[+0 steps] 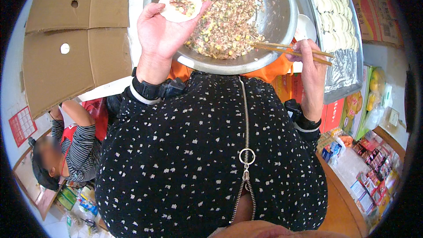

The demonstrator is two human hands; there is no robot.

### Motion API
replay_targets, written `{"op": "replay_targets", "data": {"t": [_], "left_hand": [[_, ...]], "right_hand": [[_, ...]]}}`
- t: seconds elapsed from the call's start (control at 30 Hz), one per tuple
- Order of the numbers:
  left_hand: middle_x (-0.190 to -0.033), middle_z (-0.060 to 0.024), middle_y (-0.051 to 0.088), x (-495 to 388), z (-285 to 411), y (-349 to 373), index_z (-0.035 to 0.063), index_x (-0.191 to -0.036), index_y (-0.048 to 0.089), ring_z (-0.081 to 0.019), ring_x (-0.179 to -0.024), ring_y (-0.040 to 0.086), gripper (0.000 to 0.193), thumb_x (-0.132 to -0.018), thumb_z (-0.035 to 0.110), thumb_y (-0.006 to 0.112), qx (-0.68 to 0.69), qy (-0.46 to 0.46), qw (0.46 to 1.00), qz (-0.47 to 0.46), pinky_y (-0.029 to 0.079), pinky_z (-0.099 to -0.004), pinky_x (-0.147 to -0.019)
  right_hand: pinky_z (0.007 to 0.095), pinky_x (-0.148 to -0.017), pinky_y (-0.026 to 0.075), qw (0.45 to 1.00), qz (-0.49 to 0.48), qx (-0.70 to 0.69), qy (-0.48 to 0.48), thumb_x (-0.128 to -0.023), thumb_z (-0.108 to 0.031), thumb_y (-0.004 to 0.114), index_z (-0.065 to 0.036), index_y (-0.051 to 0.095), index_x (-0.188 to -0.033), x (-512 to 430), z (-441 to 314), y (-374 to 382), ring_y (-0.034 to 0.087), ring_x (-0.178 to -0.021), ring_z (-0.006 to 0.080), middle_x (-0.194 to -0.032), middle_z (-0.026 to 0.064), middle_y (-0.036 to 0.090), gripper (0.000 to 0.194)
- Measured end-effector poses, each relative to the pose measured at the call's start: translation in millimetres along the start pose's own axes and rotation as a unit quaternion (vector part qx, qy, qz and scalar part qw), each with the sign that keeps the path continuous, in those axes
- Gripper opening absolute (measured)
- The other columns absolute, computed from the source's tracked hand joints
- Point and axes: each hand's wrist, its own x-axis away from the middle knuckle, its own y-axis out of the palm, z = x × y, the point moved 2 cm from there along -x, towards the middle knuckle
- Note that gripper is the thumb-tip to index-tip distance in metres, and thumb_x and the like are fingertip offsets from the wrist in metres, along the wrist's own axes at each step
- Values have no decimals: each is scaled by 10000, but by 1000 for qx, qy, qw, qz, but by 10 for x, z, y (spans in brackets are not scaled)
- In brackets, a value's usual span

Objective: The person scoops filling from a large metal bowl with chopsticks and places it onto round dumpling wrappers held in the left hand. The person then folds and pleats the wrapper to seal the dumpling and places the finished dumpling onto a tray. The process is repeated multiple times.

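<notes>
On the palm side of my left hand [162, 38] rests a round white dough wrapper [166, 10], the thumb pressing its edge. A small mound of meat-and-vegetable filling [182, 5] sits in the wrapper's middle. Beneath and beyond that hand is a wide steel bowl [279, 10], holding a large mass of chopped filling [228, 23] with yellow bits. My right hand [310, 61] grips a pair of wooden chopsticks [276, 47] at the bowl's right rim. Their tips touch the filling near its right edge.
Rows of dumplings [335, 16] lie on a metal tray [343, 71] at the right. Beside the bowl stands a white dish [306, 28]. Cardboard [59, 69] at left bears a small white piece [65, 48]; a person [82, 148] is below it. Boxes [355, 105] stand lower right.
</notes>
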Motion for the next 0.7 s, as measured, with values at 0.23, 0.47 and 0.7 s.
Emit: {"op": "replay_targets", "data": {"t": [0.23, 0.47, 0.7], "left_hand": [[-1455, -226, 367, 11, -22, 7, -64, -1414, 302, -378, -1412, 253, 783, -671, 100, 490, -2, 1, 1000, 9, 101, -564, -1194], [-1457, -218, 369, 22, -57, 56, -55, -1412, 317, -376, -1414, 251, 771, -675, 116, 465, 11, -7, 1000, 21, 112, -562, -1192], [-1460, -211, 368, 1, -63, 36, -52, -1415, 318, -371, -1414, 254, 774, -675, 116, 470, 17, -18, 1000, 17, 107, -560, -1194]], "right_hand": [[264, -605, 554, 995, 50, -82, 31, -1011, -242, 497, 28, 605, -867, -63, 197, 99, 670, -684, 166, -762, 67, 619, 324], [271, -617, 560, 996, 56, -65, 9, -1009, -239, 499, 33, 607, -868, -44, 162, 116, 665, -680, 158, -780, 64, 625, 324], [246, -610, 517, 999, 21, -27, 12, -992, -237, 532, 19, 629, -856, -96, 167, 194, 657, -685, 130, -731, 45, 623, 306]]}}
